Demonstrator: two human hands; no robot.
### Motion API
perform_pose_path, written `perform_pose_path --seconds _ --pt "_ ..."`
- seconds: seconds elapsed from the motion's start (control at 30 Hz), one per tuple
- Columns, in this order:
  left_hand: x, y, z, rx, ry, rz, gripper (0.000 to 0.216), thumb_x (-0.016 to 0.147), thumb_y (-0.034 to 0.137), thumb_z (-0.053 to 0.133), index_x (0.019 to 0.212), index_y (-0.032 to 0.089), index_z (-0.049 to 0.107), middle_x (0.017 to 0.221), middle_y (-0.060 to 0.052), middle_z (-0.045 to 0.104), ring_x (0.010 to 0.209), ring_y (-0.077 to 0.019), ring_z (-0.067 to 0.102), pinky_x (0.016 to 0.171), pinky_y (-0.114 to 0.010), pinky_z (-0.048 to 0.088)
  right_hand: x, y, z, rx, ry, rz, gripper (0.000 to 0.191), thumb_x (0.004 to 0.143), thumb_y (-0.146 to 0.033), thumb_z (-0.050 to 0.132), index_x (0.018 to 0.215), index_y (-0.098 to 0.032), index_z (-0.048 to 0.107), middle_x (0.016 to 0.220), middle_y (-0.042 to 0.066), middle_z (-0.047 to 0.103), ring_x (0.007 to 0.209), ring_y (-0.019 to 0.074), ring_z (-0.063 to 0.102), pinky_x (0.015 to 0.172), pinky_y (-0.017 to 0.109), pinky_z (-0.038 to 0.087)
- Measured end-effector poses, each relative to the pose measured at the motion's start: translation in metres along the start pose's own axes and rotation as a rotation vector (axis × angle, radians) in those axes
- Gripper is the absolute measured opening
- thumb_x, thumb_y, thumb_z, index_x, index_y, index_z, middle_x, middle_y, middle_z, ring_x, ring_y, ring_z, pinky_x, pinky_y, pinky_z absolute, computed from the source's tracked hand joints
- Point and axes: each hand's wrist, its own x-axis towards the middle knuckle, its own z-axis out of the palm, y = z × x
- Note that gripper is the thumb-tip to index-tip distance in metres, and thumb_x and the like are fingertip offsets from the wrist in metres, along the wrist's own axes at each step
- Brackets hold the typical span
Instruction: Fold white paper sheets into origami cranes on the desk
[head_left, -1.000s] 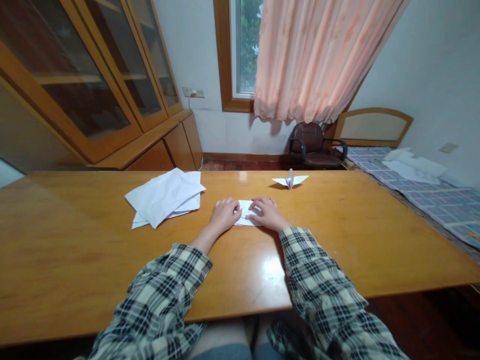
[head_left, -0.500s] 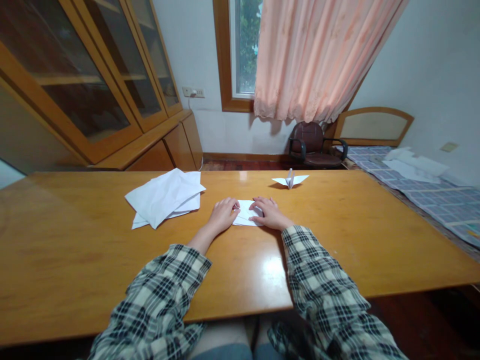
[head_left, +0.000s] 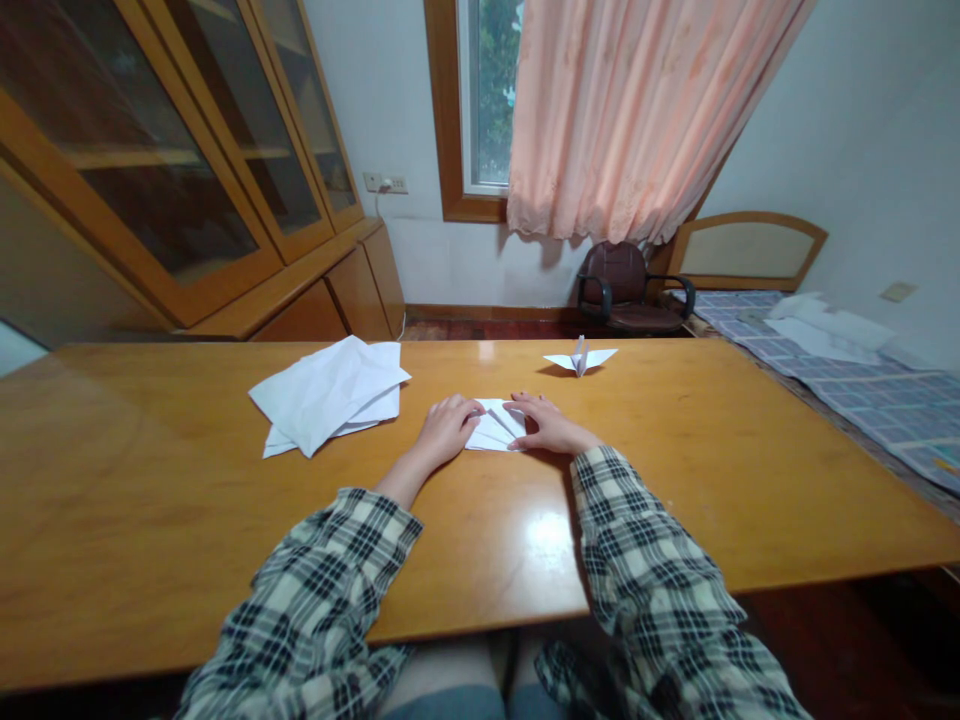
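Observation:
A small folded white sheet of paper [head_left: 496, 428] lies on the wooden table [head_left: 480, 540] in front of me, with slanting creases and a flap showing. My left hand [head_left: 448, 428] grips its left edge, the fingertips and thumb pressed on the paper. From the other side my right hand [head_left: 546, 424] holds the right edge, thumb at the near corner and forefinger at the far one. Part of the paper is hidden beneath my fingers. Beyond my right hand stands a folded paper crane [head_left: 580, 358] with its wings spread.
A loose pile of white paper sheets [head_left: 330, 395] rests on the table to the left. Behind the table are a glass-fronted cabinet [head_left: 292, 240], a brown armchair [head_left: 616, 288] and a pink curtain [head_left: 630, 120]. At right is a bed [head_left: 847, 370] with a checked cover.
My right hand has shifted slightly to the right, towards the paper's right edge. The flap and slanting folds now show more clearly. My left hand has hardly moved.

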Motion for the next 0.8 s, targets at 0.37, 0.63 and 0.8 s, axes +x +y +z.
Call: perform_pose_path --seconds 0.37,0.63,0.8 --pt "-0.0015 0.0008 0.0009 -0.019 0.029 -0.008 0.022 0.088 0.026 0.051 0.109 0.024 0.059 0.101 -0.005 0.062 0.099 -0.0238 0.056 0.087 -0.038 0.040 -0.0020 0.0043 -0.0051 0.025 -0.091 -0.010 0.081 0.067 -0.041 0.079 0.140 -0.028 0.046 0.154 0.011 0.030 0.145 0.0286 0.019 0.117 0.054 0.008" --pt "-0.0018 0.0023 0.0000 0.002 0.005 0.035 0.035 0.091 0.025 0.047 0.124 0.031 0.059 0.099 -0.005 0.058 0.100 -0.0229 0.054 0.089 -0.037 0.039 -0.0045 0.0008 -0.0082 0.022 -0.115 -0.014 0.057 0.071 -0.039 0.077 0.125 -0.033 0.061 0.154 0.006 0.030 0.145 0.0309 0.018 0.117 0.055 0.008" --pt "-0.0005 0.0032 -0.0006 0.033 -0.037 0.045 0.031 0.092 0.026 0.048 0.115 0.034 0.068 0.094 -0.006 0.055 0.097 -0.0225 0.052 0.087 -0.036 0.039 -0.0040 0.0001 -0.0073 0.036 -0.096 0.001 0.055 0.070 -0.038 0.079 0.122 -0.034 0.063 0.154 0.005 0.031 0.144 0.0309 0.020 0.117 0.055 0.009"
